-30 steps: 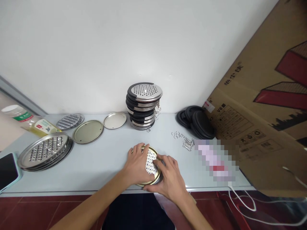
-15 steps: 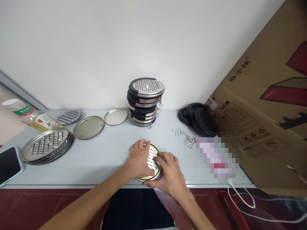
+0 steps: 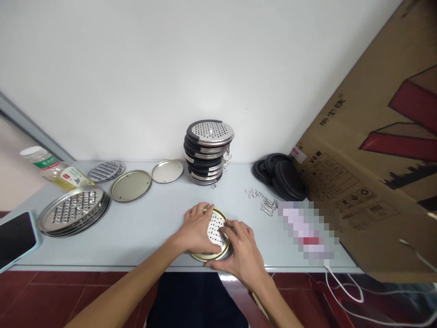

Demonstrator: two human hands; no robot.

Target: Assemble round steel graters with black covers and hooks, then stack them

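Close to the table's front edge lies a round metal grater plate (image 3: pixel 215 231) with a gold-coloured rim and rows of small holes. My left hand (image 3: pixel 199 231) is closed over its left side, fingers along the far rim and thumb across the near part. My right hand (image 3: pixel 241 248) grips the right rim, with a finger reaching over the holes and the thumb at the near edge. Much of the plate is hidden under both hands. Behind it stands a tall stack of round graters (image 3: pixel 210 136) with black edging and small hooks attached.
On the left are a stack of grater plates (image 3: pixel 48 221), two plain discs (image 3: pixel 130 186), more perforated plates (image 3: pixel 105 169), a bottle (image 3: pixel 70 175) and a phone (image 3: pixel 18 241). On the right are wire hooks (image 3: pixel 268 207), black round covers (image 3: pixel 290 178), a blurred item and a large carton (image 3: pixel 344 182).
The camera view has shifted slightly, so the table items appear a little lower. Both hands keep nearly the same hold on the grater plate.
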